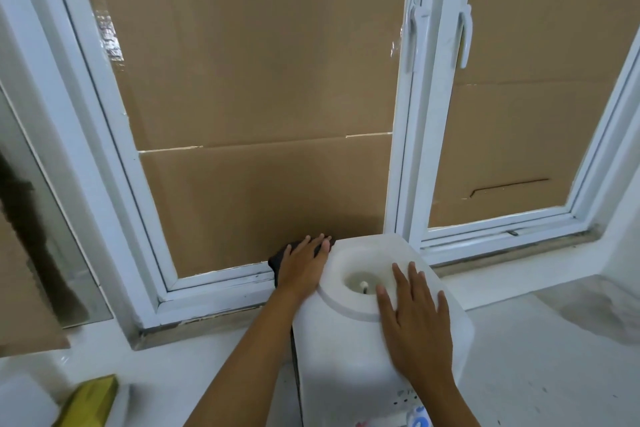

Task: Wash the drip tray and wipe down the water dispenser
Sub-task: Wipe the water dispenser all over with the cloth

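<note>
A white water dispenser (349, 340) stands in the lower middle, seen from above, with a round bottle well and no bottle on it. My left hand (304, 265) presses a dark cloth (277, 262) against the dispenser's upper left side, near its back corner. The fingers lie flat over the cloth, which mostly hides under the hand. My right hand (415, 319) rests flat on the dispenser's top, fingers spread, beside the well. No drip tray is in view.
White-framed windows (405, 149) covered with brown cardboard (249, 62) rise close behind the dispenser. A white ledge (536, 357) runs along beneath them on both sides. A gold box (88, 402) lies at the bottom left, beside a glass pane (52, 253).
</note>
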Demonstrator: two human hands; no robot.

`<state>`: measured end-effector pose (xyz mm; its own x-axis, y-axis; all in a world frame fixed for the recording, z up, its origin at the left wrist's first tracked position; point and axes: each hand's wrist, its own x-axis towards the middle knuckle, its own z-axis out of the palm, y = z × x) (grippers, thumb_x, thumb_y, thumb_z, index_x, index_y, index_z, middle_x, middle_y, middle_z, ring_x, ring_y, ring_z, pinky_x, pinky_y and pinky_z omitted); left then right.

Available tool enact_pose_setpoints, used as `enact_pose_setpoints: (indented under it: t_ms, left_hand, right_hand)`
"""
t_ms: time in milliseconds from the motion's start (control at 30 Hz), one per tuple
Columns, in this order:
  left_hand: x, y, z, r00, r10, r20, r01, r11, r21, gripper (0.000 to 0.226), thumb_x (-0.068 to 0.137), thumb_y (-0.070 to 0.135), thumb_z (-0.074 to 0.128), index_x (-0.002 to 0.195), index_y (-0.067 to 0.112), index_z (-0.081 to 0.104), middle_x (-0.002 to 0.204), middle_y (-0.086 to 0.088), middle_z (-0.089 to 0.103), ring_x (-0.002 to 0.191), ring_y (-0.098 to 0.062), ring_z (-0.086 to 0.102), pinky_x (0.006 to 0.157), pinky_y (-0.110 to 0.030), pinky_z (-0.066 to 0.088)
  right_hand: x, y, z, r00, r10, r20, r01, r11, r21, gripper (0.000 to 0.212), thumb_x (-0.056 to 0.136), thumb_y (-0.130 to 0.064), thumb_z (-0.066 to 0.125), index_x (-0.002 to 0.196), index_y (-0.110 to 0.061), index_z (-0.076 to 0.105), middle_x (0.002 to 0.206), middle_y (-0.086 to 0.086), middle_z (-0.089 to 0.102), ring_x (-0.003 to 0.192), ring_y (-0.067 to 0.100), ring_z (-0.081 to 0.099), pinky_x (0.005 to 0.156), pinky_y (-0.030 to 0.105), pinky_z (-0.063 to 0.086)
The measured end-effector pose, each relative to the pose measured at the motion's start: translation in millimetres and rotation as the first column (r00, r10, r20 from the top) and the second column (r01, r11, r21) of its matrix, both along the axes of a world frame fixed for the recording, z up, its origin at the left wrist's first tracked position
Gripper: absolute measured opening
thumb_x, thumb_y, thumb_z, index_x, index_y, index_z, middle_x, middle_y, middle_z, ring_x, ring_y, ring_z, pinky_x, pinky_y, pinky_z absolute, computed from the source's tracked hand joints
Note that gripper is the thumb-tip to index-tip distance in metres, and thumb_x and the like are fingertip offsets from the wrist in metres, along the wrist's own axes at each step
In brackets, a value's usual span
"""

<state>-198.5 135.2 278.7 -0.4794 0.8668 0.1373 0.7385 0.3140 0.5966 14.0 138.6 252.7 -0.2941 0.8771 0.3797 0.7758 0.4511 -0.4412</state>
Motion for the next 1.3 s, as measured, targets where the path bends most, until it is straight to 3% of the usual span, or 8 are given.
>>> enact_pose_setpoints:
  t_ms: [67, 233, 400, 733, 900, 1033, 1167, 1300]
  left_hand:
    - [-6, 10, 6, 0.998, -0.065, -0.003, 0.065, 0.997, -0.044, 0.045, 0.103, 0.043, 0.02, 0.141, 0.039, 0.043, 0.152, 0.017, 0.036, 0.144, -0.006, 0.023, 0.12, -0.036, 0.008]
    - [-12, 35, 21, 0.979, -0.171, 0.108, 0.184, 0.976, -0.119, 0.042, 0.1, 0.052, 0.028, 0.133, 0.045, 0.052, 0.141, 0.014, 0.052, 0.13, -0.015, 0.047, 0.109, -0.035, 0.035]
    - [-4, 61, 31, 0.957, -0.245, 0.155, 0.272, 0.945, -0.184, 0.043, 0.099, 0.055, 0.026, 0.132, 0.046, 0.052, 0.139, 0.012, 0.053, 0.126, -0.017, 0.049, 0.107, -0.038, 0.037]
    - [-24, 52, 20, 0.973, -0.211, 0.095, 0.224, 0.961, -0.159, 0.046, 0.094, 0.06, 0.03, 0.131, 0.043, 0.053, 0.134, 0.01, 0.058, 0.121, -0.019, 0.053, 0.103, -0.039, 0.041]
    - [-27, 20, 11, 0.983, -0.162, 0.085, 0.165, 0.986, -0.021, 0.04, 0.099, 0.051, 0.032, 0.129, 0.041, 0.056, 0.133, 0.012, 0.059, 0.123, -0.015, 0.052, 0.102, -0.034, 0.04]
    - [-14, -10, 2, 0.988, -0.14, 0.07, 0.132, 0.985, 0.11, 0.042, 0.103, 0.04, 0.033, 0.142, 0.03, 0.045, 0.149, 0.012, 0.041, 0.143, -0.008, 0.028, 0.119, -0.033, 0.016]
    - [7, -46, -7, 0.971, -0.05, 0.233, -0.006, 0.972, 0.234, 0.041, 0.103, 0.035, 0.037, 0.143, 0.027, 0.044, 0.15, 0.009, 0.036, 0.145, -0.008, 0.021, 0.121, -0.033, 0.012]
    - [33, -80, -17, 0.93, 0.0, 0.367, -0.114, 0.95, 0.289, 0.044, 0.102, 0.038, 0.04, 0.144, 0.03, 0.042, 0.155, 0.01, 0.029, 0.145, -0.005, 0.019, 0.111, -0.021, 0.016]
  right_hand:
    - [-1, 1, 0, 1.0, -0.009, 0.013, 0.009, 1.0, -0.011, 0.097, 0.076, -0.075, -0.022, 0.152, -0.032, 0.021, 0.161, -0.003, 0.02, 0.149, 0.018, 0.019, 0.122, 0.045, 0.006]
    - [0, 0, 6, 0.999, -0.026, 0.042, 0.028, 0.998, -0.057, 0.109, 0.062, -0.076, -0.037, 0.152, -0.038, 0.012, 0.162, -0.008, 0.011, 0.15, 0.013, 0.01, 0.123, 0.043, 0.003]
    - [1, 1, 10, 0.998, -0.024, 0.06, 0.028, 0.998, -0.063, 0.108, 0.059, -0.075, -0.041, 0.151, -0.045, 0.007, 0.162, -0.012, 0.004, 0.15, 0.009, 0.004, 0.123, 0.04, 0.001]
    - [4, 3, 2, 1.0, 0.0, 0.025, 0.0, 1.0, -0.011, 0.087, 0.08, -0.073, -0.017, 0.149, -0.041, 0.025, 0.161, -0.011, 0.017, 0.149, 0.012, 0.016, 0.122, 0.042, 0.006]
    - [5, 3, 1, 1.0, 0.014, 0.003, -0.014, 1.0, -0.008, 0.088, 0.08, -0.074, -0.015, 0.148, -0.039, 0.03, 0.16, -0.008, 0.023, 0.148, 0.015, 0.021, 0.122, 0.044, 0.007]
    - [6, 2, 3, 1.0, 0.02, -0.018, -0.02, 1.0, 0.004, 0.09, 0.08, -0.074, -0.014, 0.147, -0.037, 0.032, 0.159, -0.006, 0.025, 0.147, 0.017, 0.023, 0.121, 0.045, 0.007]
    - [6, 1, 4, 1.0, 0.029, -0.003, -0.029, 1.0, 0.001, 0.087, 0.081, -0.072, -0.012, 0.147, -0.036, 0.033, 0.159, -0.004, 0.025, 0.147, 0.018, 0.023, 0.121, 0.045, 0.007]
    - [6, -1, 5, 1.0, 0.027, 0.002, -0.027, 1.0, 0.009, 0.078, 0.086, -0.064, -0.002, 0.146, -0.032, 0.037, 0.158, 0.0, 0.03, 0.146, 0.022, 0.027, 0.121, 0.047, 0.011]
